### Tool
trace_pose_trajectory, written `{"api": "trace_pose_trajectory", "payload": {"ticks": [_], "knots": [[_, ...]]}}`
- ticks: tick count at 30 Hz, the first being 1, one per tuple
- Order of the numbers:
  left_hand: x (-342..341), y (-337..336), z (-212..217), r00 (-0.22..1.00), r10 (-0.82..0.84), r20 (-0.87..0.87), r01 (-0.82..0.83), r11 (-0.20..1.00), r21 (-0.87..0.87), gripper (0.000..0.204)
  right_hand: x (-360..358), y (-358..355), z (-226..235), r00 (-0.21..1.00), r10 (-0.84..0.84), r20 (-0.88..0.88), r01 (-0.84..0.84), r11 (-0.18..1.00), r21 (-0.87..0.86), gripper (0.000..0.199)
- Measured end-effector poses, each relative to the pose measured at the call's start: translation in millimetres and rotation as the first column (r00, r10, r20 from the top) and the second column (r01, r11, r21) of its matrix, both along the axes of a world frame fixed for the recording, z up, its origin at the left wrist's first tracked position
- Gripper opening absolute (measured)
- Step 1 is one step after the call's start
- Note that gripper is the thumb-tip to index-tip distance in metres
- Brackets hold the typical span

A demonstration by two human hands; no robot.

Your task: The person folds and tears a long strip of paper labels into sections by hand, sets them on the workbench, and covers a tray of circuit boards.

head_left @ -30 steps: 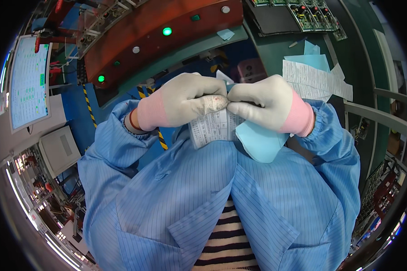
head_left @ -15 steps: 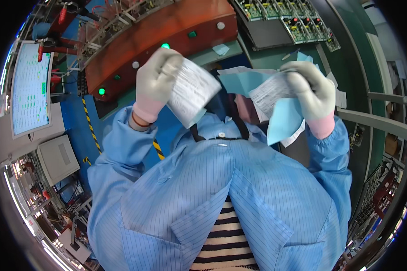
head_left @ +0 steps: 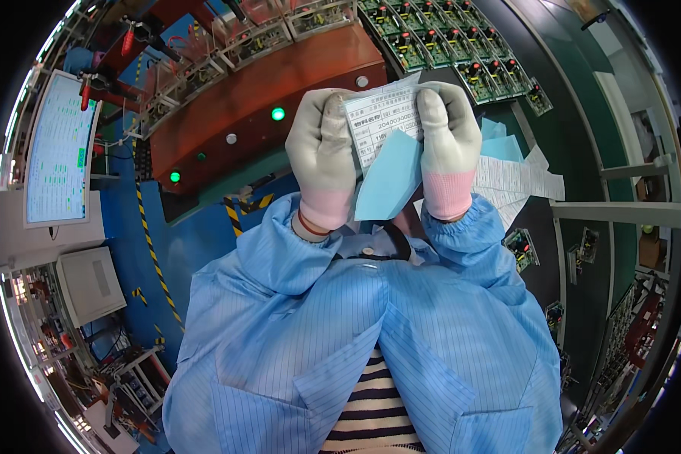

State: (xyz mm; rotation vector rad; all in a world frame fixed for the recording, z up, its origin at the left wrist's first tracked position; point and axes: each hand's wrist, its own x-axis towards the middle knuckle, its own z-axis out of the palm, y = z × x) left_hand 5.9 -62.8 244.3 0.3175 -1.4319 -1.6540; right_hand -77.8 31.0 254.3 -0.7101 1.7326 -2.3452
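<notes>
My left hand (head_left: 321, 144), in a white glove with a pink cuff, is closed on the left edge of a white printed paper slip (head_left: 382, 113), its thumb lying on top. On the opposite edge my right hand (head_left: 448, 140), gloved the same way, grips with its thumb near the upper corner. The slip is held up in front of my chest. A folded light blue paper (head_left: 390, 181) covers its lower part and hangs down between the two hands. The fingers behind the papers are hidden.
White printed papers (head_left: 518, 181) and blue paper pieces (head_left: 501, 144) lie on the bench to the right. Racked green circuit boards (head_left: 439, 38) stand beyond my right hand. At the far left is a red-brown fixture (head_left: 265, 98) with lit green buttons; a monitor (head_left: 57, 151) stands beside it.
My hands have come together at the middle. The slip in my left hand is now held by both. The other white papers have left my right hand and lie on the bench.
</notes>
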Motion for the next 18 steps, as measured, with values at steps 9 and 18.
{"api": "trace_pose_trajectory", "payload": {"ticks": [9, 18], "knots": [[12.7, 10.9, 14.7, 0.968, -0.193, 0.161, 0.182, 0.980, 0.077, 0.027, -0.8, 3.9, -5.4, 1.000, -0.024, -0.009, 0.023, 1.000, -0.018, 0.026], [-5.0, 30.4, 3.6, 0.992, 0.120, 0.043, -0.119, 0.993, -0.022, 0.025, -26.9, -10.5, 1.8, 0.965, -0.260, 0.041, 0.260, 0.966, -0.001, 0.052]]}}
